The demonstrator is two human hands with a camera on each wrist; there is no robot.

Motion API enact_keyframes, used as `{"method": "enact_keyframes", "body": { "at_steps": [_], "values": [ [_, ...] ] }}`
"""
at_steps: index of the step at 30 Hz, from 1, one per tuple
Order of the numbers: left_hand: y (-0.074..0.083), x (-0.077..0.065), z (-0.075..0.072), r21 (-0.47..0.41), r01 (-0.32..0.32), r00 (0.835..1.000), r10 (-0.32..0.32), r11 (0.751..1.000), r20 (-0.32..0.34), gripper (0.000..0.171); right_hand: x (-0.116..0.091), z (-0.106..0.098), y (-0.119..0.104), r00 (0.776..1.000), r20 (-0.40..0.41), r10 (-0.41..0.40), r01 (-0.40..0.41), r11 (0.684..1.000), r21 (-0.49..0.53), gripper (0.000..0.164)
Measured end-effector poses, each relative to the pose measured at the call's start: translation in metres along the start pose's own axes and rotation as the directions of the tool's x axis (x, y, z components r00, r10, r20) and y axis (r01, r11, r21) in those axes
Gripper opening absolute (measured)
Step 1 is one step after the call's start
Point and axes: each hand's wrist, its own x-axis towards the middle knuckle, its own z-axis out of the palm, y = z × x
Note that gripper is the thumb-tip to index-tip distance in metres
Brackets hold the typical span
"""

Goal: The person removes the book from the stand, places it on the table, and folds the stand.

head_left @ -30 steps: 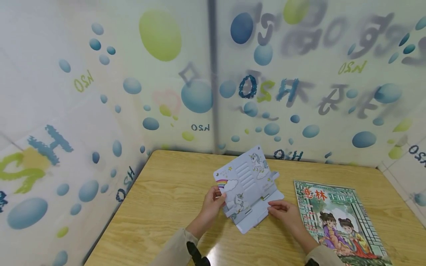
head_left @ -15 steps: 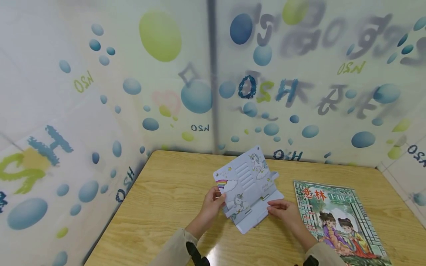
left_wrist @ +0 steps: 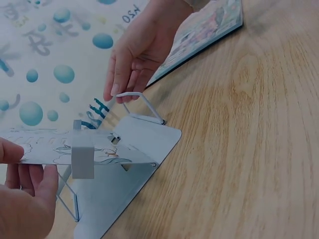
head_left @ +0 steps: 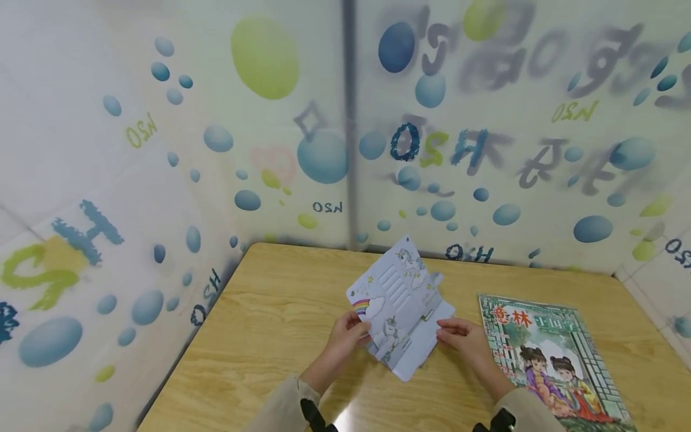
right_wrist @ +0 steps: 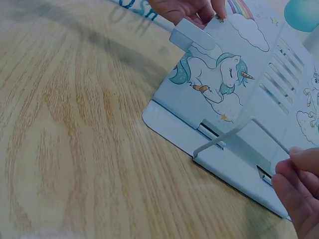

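Observation:
A white folding book stand (head_left: pixel 396 306) with unicorn, rainbow and star prints sits tilted on the table, its back panel raised off the base plate (left_wrist: pixel 119 184). My left hand (head_left: pixel 342 342) grips the panel's left edge, thumb on the printed face and fingers behind, as the left wrist view shows. At the base's front edge, my right hand (head_left: pixel 466 342) pinches a white wire loop (right_wrist: pixel 269 133) between thumb and fingers. That loop stands up from the base. A second wire loop (left_wrist: pixel 67 206) is near my left hand. A pale block-shaped clip (left_wrist: pixel 82 162) juts from the panel's side.
A magazine (head_left: pixel 556 360) with two illustrated figures lies right of the stand, beside my right forearm. The wooden table (head_left: pixel 259 318) meets a wall covering (head_left: pixel 302 120) printed with bubbles and letters at its back edge.
The stand has turned slightly: its panel's top corner has shifted left and the base's near corner right. Both hands have moved a little with it, keeping their hold.

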Motion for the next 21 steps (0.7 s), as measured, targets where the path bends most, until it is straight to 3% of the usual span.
{"method": "enact_keyframes", "body": {
  "at_steps": [6,14,21],
  "values": [
    [-0.002,-0.006,0.004,-0.067,0.057,0.998,-0.056,0.996,0.025,0.044,0.001,-0.002,0.002,0.999,-0.022,-0.026,0.025,0.999,-0.034,0.029],
    [-0.007,-0.013,0.011,-0.132,0.063,0.997,-0.055,0.989,0.061,0.056,0.009,-0.008,-0.002,1.000,0.004,-0.021,0.021,0.994,-0.104,0.032],
    [-0.010,-0.019,0.022,-0.159,0.060,0.998,-0.058,0.985,0.015,0.057,0.017,-0.011,-0.010,0.999,0.039,0.003,0.002,0.992,-0.127,0.032]
  ]
}}
